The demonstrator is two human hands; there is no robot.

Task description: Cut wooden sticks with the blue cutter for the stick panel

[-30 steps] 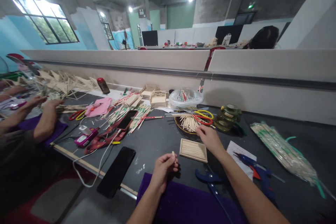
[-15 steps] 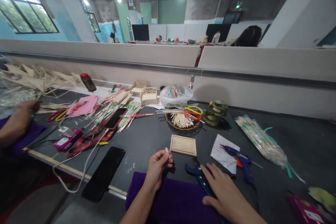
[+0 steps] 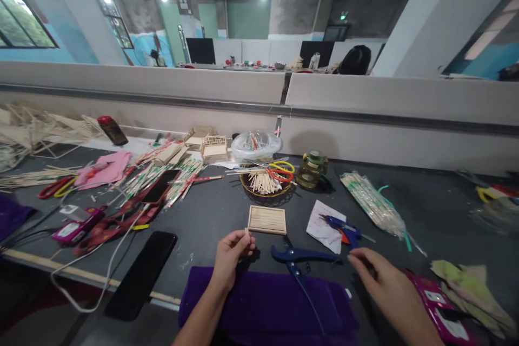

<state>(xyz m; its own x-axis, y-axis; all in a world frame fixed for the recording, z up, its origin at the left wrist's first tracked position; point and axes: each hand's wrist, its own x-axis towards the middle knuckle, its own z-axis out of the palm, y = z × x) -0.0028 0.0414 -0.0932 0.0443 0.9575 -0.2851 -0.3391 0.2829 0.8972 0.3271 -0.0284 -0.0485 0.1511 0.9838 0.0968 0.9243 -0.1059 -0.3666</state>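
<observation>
My left hand point(image 3: 235, 251) pinches a short wooden stick point(image 3: 246, 231) between thumb and fingertips. Just beyond it lies a small framed panel of light wooden sticks point(image 3: 267, 220), flat on the dark table. My right hand point(image 3: 387, 286) is at the handle of a blue glue gun point(image 3: 343, 227), thumb and fingers closed about its lower end, which they partly hide. The gun's nozzle rests over a white paper point(image 3: 322, 221). Between my hands a dark-blue cutter with a hooked jaw point(image 3: 298, 255) lies open, its handles over a purple cloth point(image 3: 259, 303).
Behind the panel stand a basket of cut sticks point(image 3: 265, 186) with scissors on top and a green glass jar point(image 3: 312, 169). A bagged stick bundle point(image 3: 373, 205) lies right. A black phone point(image 3: 141, 275) overhangs the front edge, near a white cable point(image 3: 117, 259).
My right hand has moved right, off the cutter and over to the glue gun's handle. My left hand still holds the stick. The view has turned right, and the other person's hand is out of view.
</observation>
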